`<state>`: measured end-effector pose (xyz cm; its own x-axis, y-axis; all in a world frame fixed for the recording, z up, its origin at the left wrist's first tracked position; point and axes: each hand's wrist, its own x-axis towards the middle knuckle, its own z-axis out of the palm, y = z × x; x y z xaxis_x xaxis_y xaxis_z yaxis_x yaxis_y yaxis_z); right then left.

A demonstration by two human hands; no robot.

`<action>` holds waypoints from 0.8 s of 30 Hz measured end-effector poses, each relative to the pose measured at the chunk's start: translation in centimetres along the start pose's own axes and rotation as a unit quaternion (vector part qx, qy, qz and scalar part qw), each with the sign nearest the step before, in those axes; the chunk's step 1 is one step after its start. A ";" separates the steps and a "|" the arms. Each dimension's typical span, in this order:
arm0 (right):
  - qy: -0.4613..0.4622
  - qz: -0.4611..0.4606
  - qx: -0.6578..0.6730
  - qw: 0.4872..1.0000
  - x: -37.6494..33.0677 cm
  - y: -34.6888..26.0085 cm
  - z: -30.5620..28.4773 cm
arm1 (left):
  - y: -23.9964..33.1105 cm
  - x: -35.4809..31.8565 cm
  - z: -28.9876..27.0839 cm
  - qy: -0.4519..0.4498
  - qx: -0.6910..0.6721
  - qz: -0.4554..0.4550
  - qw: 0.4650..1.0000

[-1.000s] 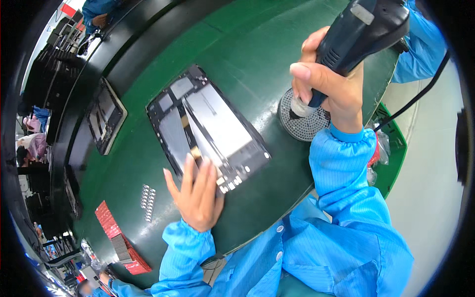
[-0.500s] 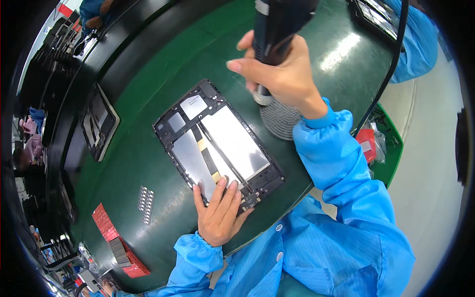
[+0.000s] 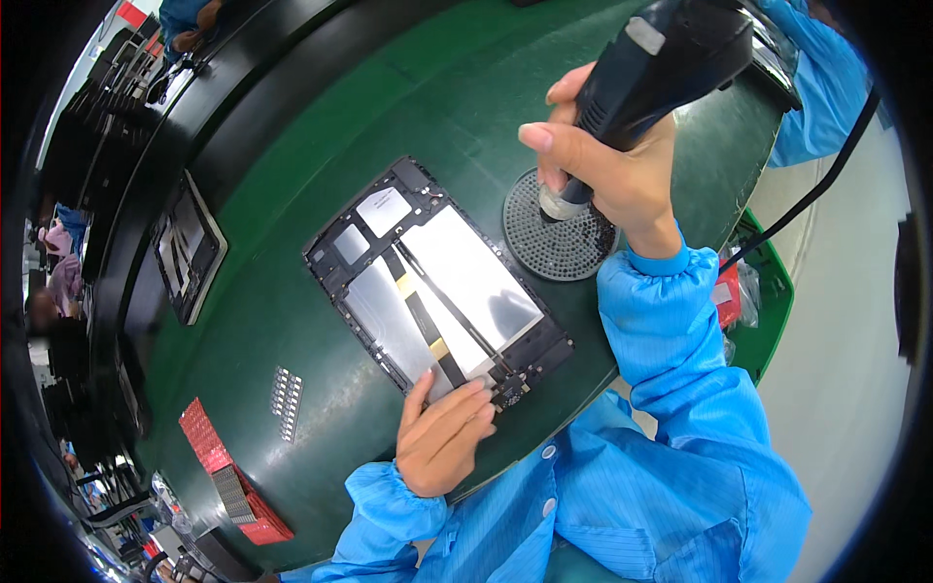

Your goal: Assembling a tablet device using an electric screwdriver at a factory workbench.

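Observation:
An opened tablet (image 3: 466, 272) lies tilted on the green bench, its silvery inner panels, dark frame and small circuit board exposed. My left hand (image 3: 439, 442) is at its near edge, fingers bent together over that edge; the thumb is mostly hidden. A black electric screwdriver (image 3: 646, 83) is gripped in my right hand (image 3: 617, 160), thumb and fingers wrapped round it. Its tip points down at a round grey screw tray (image 3: 554, 255) full of small holes, right of the tablet. Dark bits, probably screws, gather on the tray's right side. Whether the tip touches the tray I cannot tell.
Another opened tablet (image 3: 190, 248) rests at the left by the black rail. Nearer lie a small sheet of pale pieces (image 3: 287, 403) and a red wrap strip (image 3: 262, 520). The screwdriver's cable (image 3: 826, 185) runs right over a green bin (image 3: 773, 291). A co-worker's blue sleeve (image 3: 821, 97) is far right.
My right hand has moved right with the screwdriver, its tip now over the middle of the tray. The tablet has shifted slightly right, and my left fingers have drawn together at its near edge.

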<state>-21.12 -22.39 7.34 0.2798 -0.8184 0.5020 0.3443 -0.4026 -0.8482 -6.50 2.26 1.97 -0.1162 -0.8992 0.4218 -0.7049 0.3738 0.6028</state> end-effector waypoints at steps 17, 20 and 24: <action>-0.013 0.027 -0.037 0.999 -0.1 0.5 -0.6 | -2.0 1.0 -3.3 0.209 0.048 -0.180 0.960; -0.013 0.021 -0.046 0.999 -0.1 0.5 -0.8 | -2.3 0.6 -4.0 0.191 0.049 -0.223 0.955; -0.025 0.024 -0.041 0.999 0.1 0.8 -0.3 | -3.3 -0.5 -4.1 0.255 -0.002 -0.235 0.938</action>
<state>-21.10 -22.88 6.66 0.3389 -0.8167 0.4671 0.2564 -0.3975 -0.8811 -1.22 2.41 2.54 0.5573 -0.7401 0.3765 -0.5919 -0.0361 0.8052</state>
